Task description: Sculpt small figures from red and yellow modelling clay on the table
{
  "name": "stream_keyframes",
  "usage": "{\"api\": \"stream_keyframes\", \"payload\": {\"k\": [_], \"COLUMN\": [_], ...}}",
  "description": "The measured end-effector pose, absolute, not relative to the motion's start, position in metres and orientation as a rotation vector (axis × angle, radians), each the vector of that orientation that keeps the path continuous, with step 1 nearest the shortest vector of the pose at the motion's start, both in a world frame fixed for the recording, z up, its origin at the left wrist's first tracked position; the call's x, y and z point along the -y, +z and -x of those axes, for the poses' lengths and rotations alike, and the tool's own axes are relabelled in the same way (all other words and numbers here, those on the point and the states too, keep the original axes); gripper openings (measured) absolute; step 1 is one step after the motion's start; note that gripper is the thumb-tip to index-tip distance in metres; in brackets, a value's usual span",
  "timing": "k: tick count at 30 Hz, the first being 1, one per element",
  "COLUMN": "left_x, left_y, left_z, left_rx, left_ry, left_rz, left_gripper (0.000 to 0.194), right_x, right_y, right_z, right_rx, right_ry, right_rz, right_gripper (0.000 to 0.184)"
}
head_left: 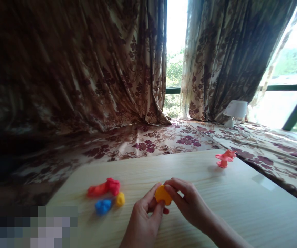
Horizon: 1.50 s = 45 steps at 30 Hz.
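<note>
A flattened round piece of yellow-orange modelling clay [163,195] is held up above the wooden table [138,168]. My left hand [147,215] grips it from the left and below, with the thumb across its lower edge. On its upper right edge, the fingers of my right hand [186,198] are pinched. Some fingertips are hidden behind the disc. To the left lie lumps of red clay [107,187], blue clay [103,207] and a small yellow ball of clay [120,199].
A coral-red clay figure [225,158] on a round base stands near the table's far right corner. Beyond the table, floral cloth [148,146] covers a ledge with a white lamp [235,112]. Patterned curtains [107,69] hang behind.
</note>
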State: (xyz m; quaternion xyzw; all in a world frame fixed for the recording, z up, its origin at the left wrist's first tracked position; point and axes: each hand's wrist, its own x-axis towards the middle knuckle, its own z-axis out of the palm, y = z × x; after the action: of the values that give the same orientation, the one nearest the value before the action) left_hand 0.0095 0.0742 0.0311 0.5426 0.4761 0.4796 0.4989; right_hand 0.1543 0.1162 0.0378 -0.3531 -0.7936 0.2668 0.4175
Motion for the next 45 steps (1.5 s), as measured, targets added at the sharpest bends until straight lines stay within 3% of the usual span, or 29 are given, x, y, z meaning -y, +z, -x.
{"api": "stream_keyframes", "payload": {"k": [6, 14, 19, 25, 30, 37, 41, 45], "left_x": [-0.0726, -0.0736, -0.0741, -0.0714, -0.0710, -0.0705, -0.0692, -0.0687], "left_y": [0.0344, 0.0319, 0.0304, 0.0337, 0.0345, 0.0367, 0.0376, 0.0385], "left_z": [-0.0124, -0.0107, -0.0100, -0.0111, -0.0105, -0.0109, -0.0120, -0.0127], "left_rx": [-1.143, -1.174, -1.186, -1.181, -1.189, -1.186, -1.191, -1.204], "left_ry": [1.196, 1.159, 1.191, 1.185, 1.154, 1.138, 1.137, 1.125], "left_rz": [-1.322, -1.348, -1.311, -1.334, -1.358, -1.399, -1.408, -1.415], "left_gripper": [0.047, 0.051, 0.054, 0.050, 0.049, 0.047, 0.044, 0.044], "right_x": [-0.1151, -0.1180, -0.1187, -0.1189, -0.1173, -0.1175, -0.1165, -0.1169], "right_y": [0.0367, 0.0400, 0.0401, 0.0385, 0.0407, 0.0413, 0.0424, 0.0430], "right_z": [-0.1533, -0.1584, -0.1582, -0.1587, -0.1574, -0.1585, -0.1582, -0.1578], "right_rx": [1.970, 1.945, 1.933, 1.923, 1.928, 1.922, 1.905, 1.900], "right_ry": [0.625, 0.630, 0.652, 0.649, 0.673, 0.656, 0.669, 0.669], "right_rz": [0.903, 0.906, 0.893, 0.876, 0.830, 0.854, 0.830, 0.812], "right_gripper": [0.010, 0.027, 0.014, 0.026, 0.014, 0.025, 0.013, 0.017]}}
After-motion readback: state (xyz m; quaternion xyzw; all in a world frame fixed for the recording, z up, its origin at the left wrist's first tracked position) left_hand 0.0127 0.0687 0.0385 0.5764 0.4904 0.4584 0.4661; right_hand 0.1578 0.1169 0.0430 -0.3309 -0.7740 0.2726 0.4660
